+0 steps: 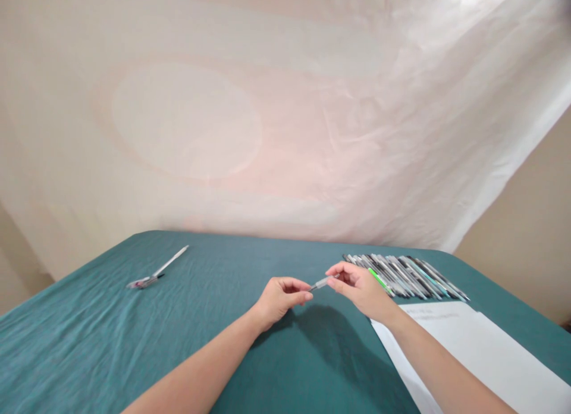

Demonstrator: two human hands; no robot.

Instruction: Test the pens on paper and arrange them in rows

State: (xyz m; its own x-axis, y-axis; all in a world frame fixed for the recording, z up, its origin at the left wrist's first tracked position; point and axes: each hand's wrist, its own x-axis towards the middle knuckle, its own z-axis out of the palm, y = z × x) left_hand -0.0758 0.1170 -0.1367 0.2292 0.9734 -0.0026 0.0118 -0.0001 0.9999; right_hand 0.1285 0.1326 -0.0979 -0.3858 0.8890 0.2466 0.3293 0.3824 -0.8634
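My left hand point(280, 297) and my right hand point(358, 289) meet above the middle of a table with a teal cloth point(134, 336). Between them is a thin clear pen point(322, 282). The right hand pinches its barrel with thumb and forefinger, and a green part point(379, 279) sticks out behind that hand. The left hand's fingers are curled, with fingertips closed at the pen's tip end. What exactly they grip there is too small to make out.
A row of several pens point(408, 275) lies side by side at the far right of the table. A white sheet of paper point(473, 354) lies under my right forearm. Two pens point(158, 272) lie at the far left. A pale cloth backdrop point(267, 116) hangs behind.
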